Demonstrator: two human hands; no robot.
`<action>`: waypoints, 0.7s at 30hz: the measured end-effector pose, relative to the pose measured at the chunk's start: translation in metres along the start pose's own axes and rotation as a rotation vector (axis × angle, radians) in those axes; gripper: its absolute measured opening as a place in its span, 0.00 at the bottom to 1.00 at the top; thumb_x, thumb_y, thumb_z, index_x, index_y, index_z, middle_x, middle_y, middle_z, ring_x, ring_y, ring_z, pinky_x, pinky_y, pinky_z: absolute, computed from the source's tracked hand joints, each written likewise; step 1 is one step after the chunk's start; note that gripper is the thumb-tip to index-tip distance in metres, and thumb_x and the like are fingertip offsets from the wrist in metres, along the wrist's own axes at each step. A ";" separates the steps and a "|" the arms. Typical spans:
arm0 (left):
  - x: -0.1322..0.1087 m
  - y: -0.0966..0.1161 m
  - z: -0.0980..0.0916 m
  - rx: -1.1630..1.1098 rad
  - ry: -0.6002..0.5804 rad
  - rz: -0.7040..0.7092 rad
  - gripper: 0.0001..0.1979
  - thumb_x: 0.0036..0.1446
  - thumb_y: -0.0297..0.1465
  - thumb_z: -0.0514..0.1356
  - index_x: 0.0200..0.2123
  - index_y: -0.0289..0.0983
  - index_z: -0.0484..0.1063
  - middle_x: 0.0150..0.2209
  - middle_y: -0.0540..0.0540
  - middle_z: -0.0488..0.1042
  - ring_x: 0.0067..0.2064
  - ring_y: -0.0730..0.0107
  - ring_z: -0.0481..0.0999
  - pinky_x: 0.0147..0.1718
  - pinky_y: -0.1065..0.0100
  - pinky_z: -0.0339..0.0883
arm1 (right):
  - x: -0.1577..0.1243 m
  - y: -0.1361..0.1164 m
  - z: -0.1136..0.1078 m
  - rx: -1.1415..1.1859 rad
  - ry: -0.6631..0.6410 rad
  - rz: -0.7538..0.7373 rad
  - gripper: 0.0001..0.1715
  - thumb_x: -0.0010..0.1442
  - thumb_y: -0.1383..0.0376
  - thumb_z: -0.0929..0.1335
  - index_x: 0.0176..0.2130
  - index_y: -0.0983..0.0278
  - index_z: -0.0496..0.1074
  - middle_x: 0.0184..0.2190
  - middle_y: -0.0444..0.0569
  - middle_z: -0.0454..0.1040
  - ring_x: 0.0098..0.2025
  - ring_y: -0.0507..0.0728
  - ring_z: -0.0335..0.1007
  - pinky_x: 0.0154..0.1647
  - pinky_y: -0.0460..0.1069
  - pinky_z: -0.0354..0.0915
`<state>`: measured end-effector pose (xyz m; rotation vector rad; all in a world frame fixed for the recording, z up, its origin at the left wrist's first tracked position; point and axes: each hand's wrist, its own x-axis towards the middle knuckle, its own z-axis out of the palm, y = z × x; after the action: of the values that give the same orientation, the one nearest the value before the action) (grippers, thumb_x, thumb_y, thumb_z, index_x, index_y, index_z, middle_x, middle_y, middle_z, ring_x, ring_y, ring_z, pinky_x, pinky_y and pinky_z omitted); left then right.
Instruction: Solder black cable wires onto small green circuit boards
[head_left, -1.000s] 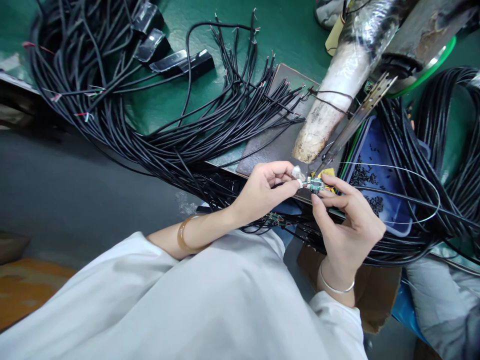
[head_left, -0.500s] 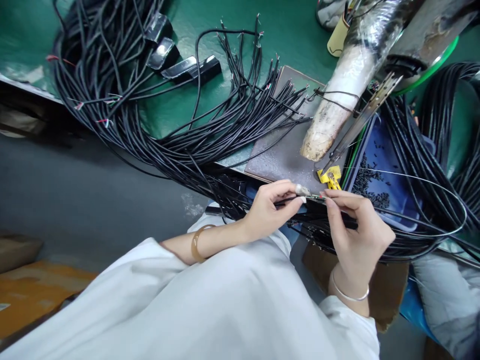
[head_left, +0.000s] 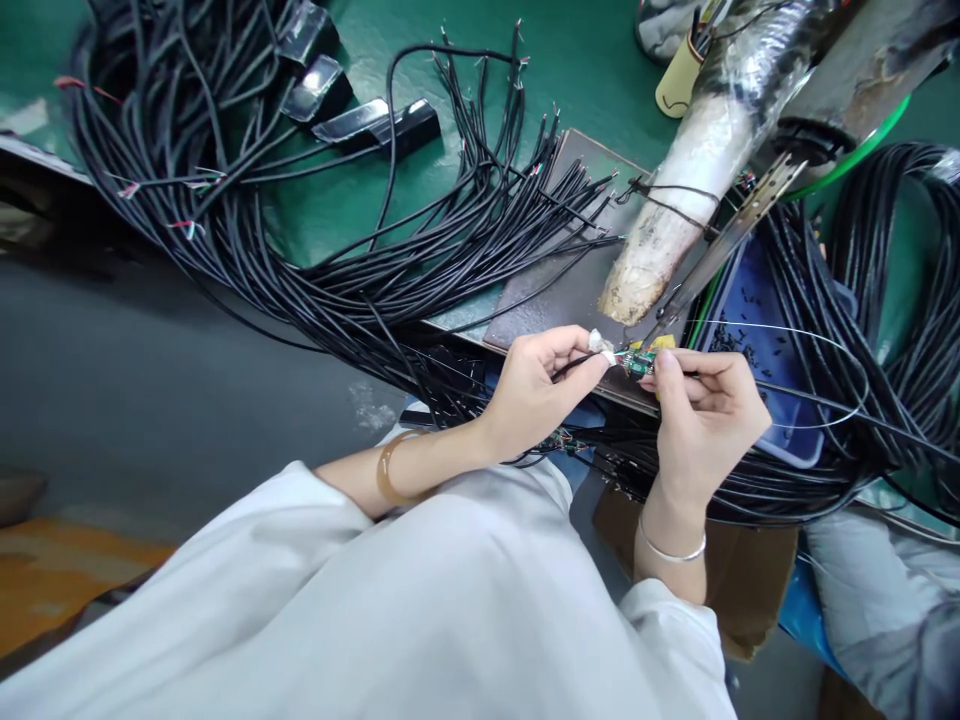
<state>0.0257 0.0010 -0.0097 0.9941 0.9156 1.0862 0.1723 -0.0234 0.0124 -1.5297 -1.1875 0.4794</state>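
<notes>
My left hand (head_left: 544, 385) pinches a black cable (head_left: 571, 367) close to its thin coloured wire ends; a white wrap covers one fingertip. My right hand (head_left: 709, 415) is closed on a small green circuit board (head_left: 637, 363), with another black cable running out to the right behind the fingers. The wire ends meet the board's left edge, though whether they are joined I cannot tell. Right above the board is the lower end of a slanted soldering iron (head_left: 694, 270). A yellow piece (head_left: 664, 343) shows partly behind the board. Thin solder wire (head_left: 825, 338) loops beyond my right hand.
Bundled black cables (head_left: 360, 285) cover the bench's left side. A wrapped white tube (head_left: 656, 230) hangs over a brown board (head_left: 525, 310). The blue tray (head_left: 799, 445) at right contains small black pieces. More cables (head_left: 787, 495) hang along the bench edge.
Both hands have moved up slightly toward the soldering iron, the right one also leftward. The circuit board now shows its green face and covers part of the yellow piece. The solder wire loop has shifted left.
</notes>
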 end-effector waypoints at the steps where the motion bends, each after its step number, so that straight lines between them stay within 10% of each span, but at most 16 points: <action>1: 0.001 0.001 0.001 -0.004 0.005 0.009 0.09 0.60 0.34 0.65 0.33 0.32 0.76 0.29 0.48 0.75 0.30 0.78 0.71 0.30 0.76 0.65 | 0.001 -0.001 0.001 0.002 0.005 0.005 0.09 0.58 0.65 0.75 0.32 0.64 0.73 0.30 0.42 0.79 0.27 0.50 0.78 0.29 0.42 0.75; 21: -0.006 -0.003 0.002 0.227 -0.058 0.309 0.07 0.60 0.27 0.63 0.29 0.33 0.72 0.25 0.52 0.65 0.25 0.81 0.61 0.23 0.76 0.57 | -0.001 -0.005 -0.015 -0.037 0.012 0.041 0.08 0.56 0.66 0.77 0.31 0.64 0.75 0.29 0.42 0.80 0.25 0.48 0.76 0.27 0.42 0.74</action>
<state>0.0270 -0.0056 -0.0117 1.3823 0.8697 1.2207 0.1821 -0.0324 0.0212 -1.5892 -1.1639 0.4767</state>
